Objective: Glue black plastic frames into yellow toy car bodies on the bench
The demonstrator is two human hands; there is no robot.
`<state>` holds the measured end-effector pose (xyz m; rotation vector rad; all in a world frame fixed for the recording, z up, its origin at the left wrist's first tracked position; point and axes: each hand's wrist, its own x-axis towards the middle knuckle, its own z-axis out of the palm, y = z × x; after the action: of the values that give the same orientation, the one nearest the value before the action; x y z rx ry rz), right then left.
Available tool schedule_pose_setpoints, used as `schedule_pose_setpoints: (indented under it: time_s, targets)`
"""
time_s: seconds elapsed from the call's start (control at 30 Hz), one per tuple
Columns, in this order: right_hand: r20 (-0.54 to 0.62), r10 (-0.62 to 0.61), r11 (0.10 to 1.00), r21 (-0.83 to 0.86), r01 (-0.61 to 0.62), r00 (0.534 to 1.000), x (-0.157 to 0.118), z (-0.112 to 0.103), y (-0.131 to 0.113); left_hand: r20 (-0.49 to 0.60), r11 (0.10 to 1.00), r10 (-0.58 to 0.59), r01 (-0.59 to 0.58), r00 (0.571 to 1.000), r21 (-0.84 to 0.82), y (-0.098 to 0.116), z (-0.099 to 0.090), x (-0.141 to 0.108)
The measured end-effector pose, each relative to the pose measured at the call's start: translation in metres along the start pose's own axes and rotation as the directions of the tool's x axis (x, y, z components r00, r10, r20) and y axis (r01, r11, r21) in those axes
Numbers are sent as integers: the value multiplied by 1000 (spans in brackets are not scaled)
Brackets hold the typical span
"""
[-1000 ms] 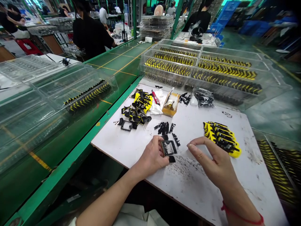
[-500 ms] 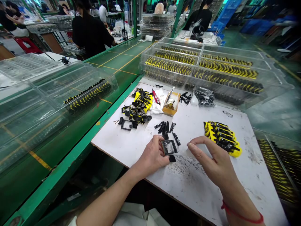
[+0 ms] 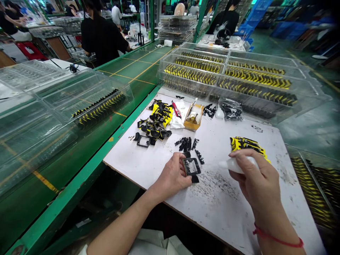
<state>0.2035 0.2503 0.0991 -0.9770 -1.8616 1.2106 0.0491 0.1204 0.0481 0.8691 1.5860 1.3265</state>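
Center of view, over the counter [image 3: 132,164]: left grip [image 3: 174,172] pinches a square black bracket [image 3: 193,173] by its left side, presumably keeping its face exposed. Right grip [image 3: 257,179], right of center, encloses a white nozzle bottle [image 3: 236,165], tip pointing left, apart from bracket. Black clips [image 3: 186,143] lie just above, likely for reach.

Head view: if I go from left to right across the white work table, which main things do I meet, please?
Heap of black-and-yellow parts → left hand → square black frame in its grip → white bottle → right hand, which holds this bottle.
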Motion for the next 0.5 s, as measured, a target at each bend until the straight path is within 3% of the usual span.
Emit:
schedule_pose_setpoints:
  time_s: [0.1,0.17,0.33,0.5]
  targets:
    - [13,159,935,318,-155,987,10,0,0,4,1000,-7,7,1000,-5,2,0,0]
    - [31,196,915,353,-194,980,18,-1,-1,4,1000,-8,8,1000,-7,4,0,0]
    - [87,215,961,160,-226,973,49,6,-12,-21,999,42,-41,999,8,1,3,2]
    - [56,18,998,-65,-14,998,95,37,-16,-39,999,46,-46,998,18,-5,6,3]
